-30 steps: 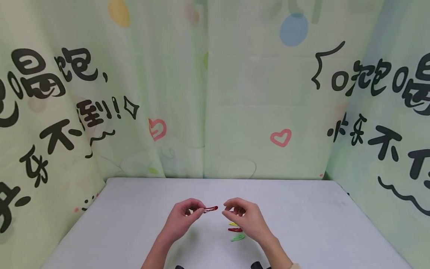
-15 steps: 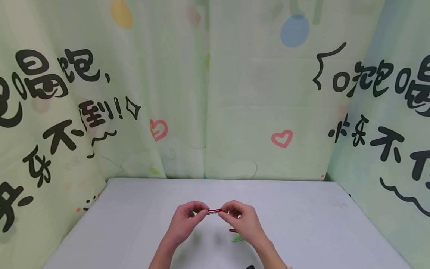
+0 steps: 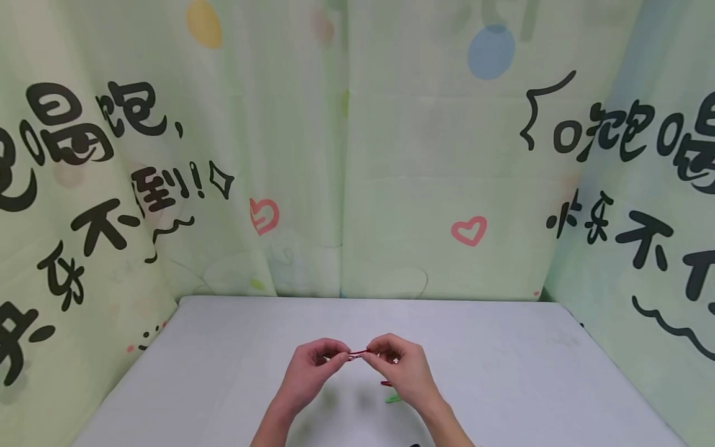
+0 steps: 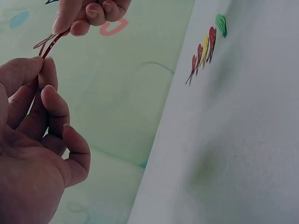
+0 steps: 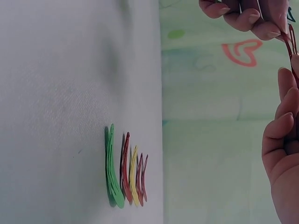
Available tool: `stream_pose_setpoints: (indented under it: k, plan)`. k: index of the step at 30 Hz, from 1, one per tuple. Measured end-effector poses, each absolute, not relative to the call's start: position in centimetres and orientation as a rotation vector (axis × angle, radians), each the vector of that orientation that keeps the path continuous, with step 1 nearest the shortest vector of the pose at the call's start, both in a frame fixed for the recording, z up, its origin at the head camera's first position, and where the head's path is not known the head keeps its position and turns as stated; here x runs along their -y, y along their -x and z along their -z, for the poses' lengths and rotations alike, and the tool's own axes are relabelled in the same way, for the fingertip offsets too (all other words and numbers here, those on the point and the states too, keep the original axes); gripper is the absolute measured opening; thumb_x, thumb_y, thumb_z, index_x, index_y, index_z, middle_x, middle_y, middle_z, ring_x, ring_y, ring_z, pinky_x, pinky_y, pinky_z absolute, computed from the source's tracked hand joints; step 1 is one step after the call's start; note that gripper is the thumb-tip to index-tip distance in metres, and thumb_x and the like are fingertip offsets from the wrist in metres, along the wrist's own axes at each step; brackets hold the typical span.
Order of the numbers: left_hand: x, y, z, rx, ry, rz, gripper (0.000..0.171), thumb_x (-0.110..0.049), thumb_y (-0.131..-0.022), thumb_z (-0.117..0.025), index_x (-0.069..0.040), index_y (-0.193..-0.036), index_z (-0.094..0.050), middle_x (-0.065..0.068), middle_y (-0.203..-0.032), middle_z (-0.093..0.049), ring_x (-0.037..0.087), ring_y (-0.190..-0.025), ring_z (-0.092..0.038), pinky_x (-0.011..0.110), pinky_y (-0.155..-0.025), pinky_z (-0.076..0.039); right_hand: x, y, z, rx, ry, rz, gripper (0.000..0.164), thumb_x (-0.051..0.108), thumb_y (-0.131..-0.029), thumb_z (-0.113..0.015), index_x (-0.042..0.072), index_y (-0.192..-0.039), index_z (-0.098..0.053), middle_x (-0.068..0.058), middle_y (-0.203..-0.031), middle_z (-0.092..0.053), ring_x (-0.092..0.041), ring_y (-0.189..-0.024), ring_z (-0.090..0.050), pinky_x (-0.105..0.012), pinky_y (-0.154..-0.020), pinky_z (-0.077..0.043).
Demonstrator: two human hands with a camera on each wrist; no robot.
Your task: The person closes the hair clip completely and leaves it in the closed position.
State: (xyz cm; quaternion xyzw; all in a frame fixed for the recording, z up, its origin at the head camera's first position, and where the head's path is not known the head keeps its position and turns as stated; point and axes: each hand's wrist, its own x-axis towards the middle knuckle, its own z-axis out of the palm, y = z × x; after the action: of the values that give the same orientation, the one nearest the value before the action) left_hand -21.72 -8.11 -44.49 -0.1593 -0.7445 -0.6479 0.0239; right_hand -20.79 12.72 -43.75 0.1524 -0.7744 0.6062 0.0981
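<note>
A dark red snap hair clip (image 3: 357, 354) is held above the table between both hands. My left hand (image 3: 314, 374) pinches one end between thumb and index finger. My right hand (image 3: 406, 371) pinches the other end the same way. In the left wrist view the clip (image 4: 52, 44) has its two layers spread apart, with its ends partly hidden by the fingertips. Below the right hand, a row of clips lies on the table: a green clip (image 5: 112, 168), a red clip (image 5: 126, 170), a yellow clip (image 5: 134, 177) and more red ones. The right hand hides most of them in the head view.
The white table (image 3: 223, 347) stretches under both hands. Behind it and at both sides hangs a pale green curtain (image 3: 391, 155) with black lettering and pink hearts. A small black object (image 3: 414, 445) shows at the bottom edge of the head view.
A second ago only the left hand held the red clip. The right hand has moved left and now pinches its free end. The clip's layers look more spread than before.
</note>
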Motion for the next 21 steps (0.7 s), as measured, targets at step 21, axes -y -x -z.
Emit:
stream_pose_setpoints:
  k: [21]
  plan:
    - [6.7,21.8,45.5,2.127,0.448,1.956,0.006,-0.005,-0.088,-0.077,-0.004,-0.093,-0.074,0.002,-0.085,-0.070,0.013,-0.079,-0.063,0.025,-0.069,-0.048,-12.6,20.7,43.7,2.200,-0.458,-1.842,0.008,0.007,-0.086,-0.080,0.005,-0.086,-0.073,-0.001,-0.072,-0.062,-0.010,-0.063,-0.051,-0.035,-0.046,-0.052]
